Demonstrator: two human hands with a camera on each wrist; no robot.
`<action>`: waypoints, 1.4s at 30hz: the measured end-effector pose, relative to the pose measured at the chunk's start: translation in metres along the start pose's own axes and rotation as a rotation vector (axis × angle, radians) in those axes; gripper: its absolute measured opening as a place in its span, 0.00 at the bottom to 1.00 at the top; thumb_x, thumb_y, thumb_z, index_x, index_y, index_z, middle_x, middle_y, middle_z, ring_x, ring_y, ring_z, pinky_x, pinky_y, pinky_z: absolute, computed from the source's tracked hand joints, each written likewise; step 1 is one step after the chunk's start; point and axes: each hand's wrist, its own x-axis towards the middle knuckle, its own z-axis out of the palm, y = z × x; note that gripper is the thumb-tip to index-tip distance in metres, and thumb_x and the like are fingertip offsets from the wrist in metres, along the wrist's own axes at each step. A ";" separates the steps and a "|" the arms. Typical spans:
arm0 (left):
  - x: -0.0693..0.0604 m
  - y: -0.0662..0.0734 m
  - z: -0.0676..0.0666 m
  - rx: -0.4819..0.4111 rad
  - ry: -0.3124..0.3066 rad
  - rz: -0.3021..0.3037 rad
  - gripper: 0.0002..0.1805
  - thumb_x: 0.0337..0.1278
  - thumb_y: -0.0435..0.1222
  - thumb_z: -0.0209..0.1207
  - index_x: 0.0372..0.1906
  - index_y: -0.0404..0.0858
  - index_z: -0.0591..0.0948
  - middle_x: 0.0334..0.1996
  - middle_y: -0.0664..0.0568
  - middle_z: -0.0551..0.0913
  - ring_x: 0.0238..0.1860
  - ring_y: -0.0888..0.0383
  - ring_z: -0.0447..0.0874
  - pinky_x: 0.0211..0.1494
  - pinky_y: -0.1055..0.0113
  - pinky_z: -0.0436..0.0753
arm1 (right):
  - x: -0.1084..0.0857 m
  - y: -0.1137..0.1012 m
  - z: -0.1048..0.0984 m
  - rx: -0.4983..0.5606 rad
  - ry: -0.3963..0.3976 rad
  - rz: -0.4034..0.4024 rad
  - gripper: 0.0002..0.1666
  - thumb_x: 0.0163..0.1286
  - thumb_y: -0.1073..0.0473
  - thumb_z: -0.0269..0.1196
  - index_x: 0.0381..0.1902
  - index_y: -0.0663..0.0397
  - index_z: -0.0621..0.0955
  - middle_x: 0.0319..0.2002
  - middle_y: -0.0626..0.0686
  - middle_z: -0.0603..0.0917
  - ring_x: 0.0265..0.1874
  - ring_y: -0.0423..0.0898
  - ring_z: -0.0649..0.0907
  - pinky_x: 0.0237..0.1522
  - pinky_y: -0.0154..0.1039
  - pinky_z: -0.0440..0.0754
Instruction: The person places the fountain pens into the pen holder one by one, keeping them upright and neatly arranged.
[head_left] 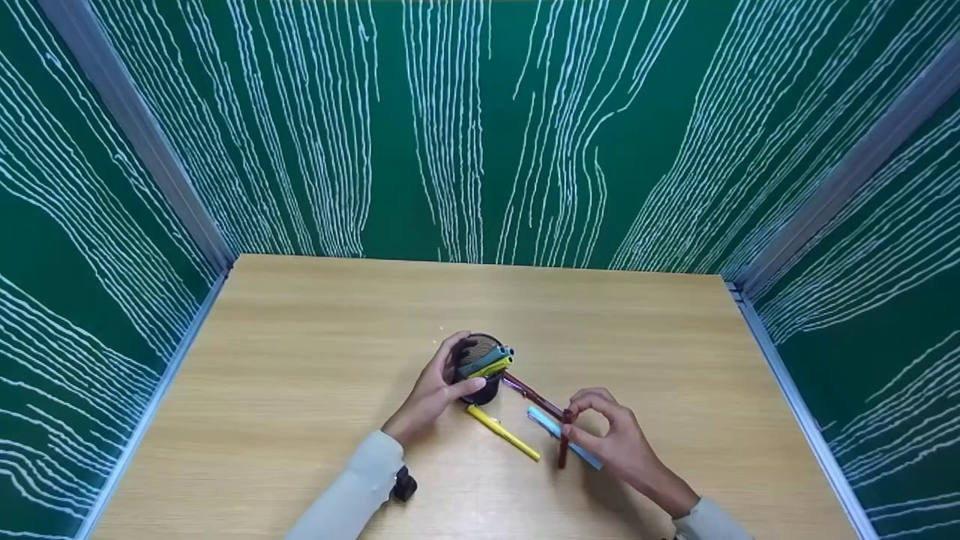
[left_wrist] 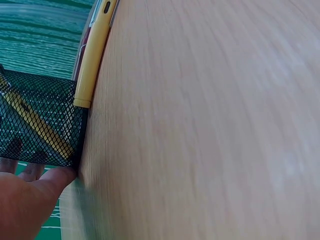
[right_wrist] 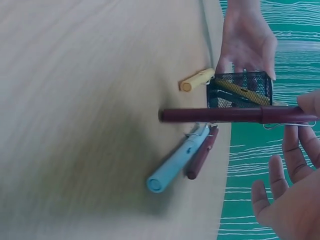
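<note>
My left hand (head_left: 429, 391) grips the black mesh cup (head_left: 484, 391), thumb on the near side; teal pens (head_left: 480, 363) and a yellow-green pen (head_left: 492, 367) lean inside it. The left wrist view shows the fingers (left_wrist: 52, 181) low on the mesh (left_wrist: 42, 95), by its base. My right hand (head_left: 628, 450) pinches a dark red pen (head_left: 563, 448) by one end between thumb and fingers, right of the cup. In the right wrist view that pen (right_wrist: 210, 115) is held off the table, the other fingers (right_wrist: 277, 177) spread below it.
A yellow pen (head_left: 504, 433) lies in front of the cup. Between cup and right hand lie another dark red pen (head_left: 538, 397) and a light blue pen (head_left: 543, 421), partly behind the held pen. Green walls with white lines stand around the wooden table (head_left: 315, 322).
</note>
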 end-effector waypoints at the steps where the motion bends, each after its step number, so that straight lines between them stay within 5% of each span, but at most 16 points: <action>1: 0.000 0.000 0.000 0.001 0.001 -0.001 0.48 0.68 0.31 0.71 0.87 0.39 0.59 0.79 0.35 0.71 0.80 0.37 0.69 0.86 0.46 0.62 | 0.001 -0.001 0.000 -0.002 0.003 -0.014 0.15 0.66 0.71 0.78 0.38 0.45 0.88 0.49 0.50 0.87 0.58 0.45 0.80 0.67 0.33 0.72; 6: -0.001 0.000 -0.001 0.014 0.005 -0.014 0.49 0.68 0.31 0.72 0.87 0.41 0.60 0.79 0.37 0.72 0.80 0.39 0.70 0.86 0.47 0.63 | 0.008 -0.008 -0.003 -0.019 0.005 -0.035 0.16 0.66 0.71 0.79 0.39 0.42 0.88 0.50 0.46 0.87 0.59 0.45 0.81 0.68 0.34 0.71; 11: -0.002 0.001 0.000 0.026 0.008 -0.019 0.49 0.67 0.32 0.73 0.87 0.43 0.60 0.79 0.38 0.72 0.80 0.40 0.70 0.86 0.48 0.63 | 0.016 -0.016 -0.008 -0.038 0.021 -0.034 0.17 0.65 0.72 0.78 0.39 0.43 0.88 0.51 0.46 0.87 0.60 0.45 0.81 0.72 0.45 0.71; 18: -0.002 0.000 0.000 0.037 0.003 -0.004 0.49 0.68 0.32 0.72 0.87 0.41 0.60 0.79 0.35 0.71 0.80 0.37 0.70 0.86 0.45 0.63 | 0.028 -0.028 -0.013 -0.066 0.081 -0.139 0.19 0.64 0.75 0.78 0.41 0.44 0.89 0.51 0.47 0.87 0.58 0.43 0.82 0.67 0.28 0.71; 21: -0.002 0.000 -0.001 0.048 0.006 -0.006 0.49 0.68 0.33 0.73 0.87 0.42 0.60 0.80 0.36 0.71 0.80 0.38 0.69 0.87 0.46 0.62 | 0.033 -0.031 -0.014 -0.082 0.088 -0.158 0.19 0.64 0.75 0.78 0.42 0.44 0.89 0.51 0.47 0.87 0.59 0.43 0.82 0.68 0.27 0.70; 29: 0.000 0.000 0.000 0.025 0.006 0.029 0.47 0.68 0.28 0.71 0.86 0.38 0.61 0.79 0.35 0.71 0.80 0.37 0.68 0.87 0.45 0.61 | 0.046 -0.038 -0.018 -0.083 0.083 -0.154 0.17 0.65 0.74 0.77 0.43 0.47 0.89 0.52 0.49 0.87 0.60 0.44 0.81 0.73 0.64 0.70; 32: 0.000 0.000 0.000 0.031 0.009 0.026 0.47 0.67 0.28 0.71 0.86 0.39 0.61 0.79 0.36 0.71 0.80 0.38 0.68 0.87 0.46 0.61 | 0.050 -0.039 -0.020 -0.071 0.083 -0.135 0.16 0.67 0.73 0.77 0.44 0.48 0.89 0.53 0.50 0.87 0.61 0.45 0.80 0.75 0.69 0.68; 42: 0.000 -0.001 0.000 0.037 0.016 0.018 0.48 0.67 0.30 0.72 0.87 0.38 0.61 0.80 0.35 0.71 0.80 0.37 0.68 0.87 0.44 0.61 | 0.066 -0.046 -0.023 -0.026 0.127 -0.099 0.12 0.69 0.72 0.75 0.49 0.61 0.89 0.53 0.54 0.88 0.59 0.42 0.82 0.74 0.50 0.72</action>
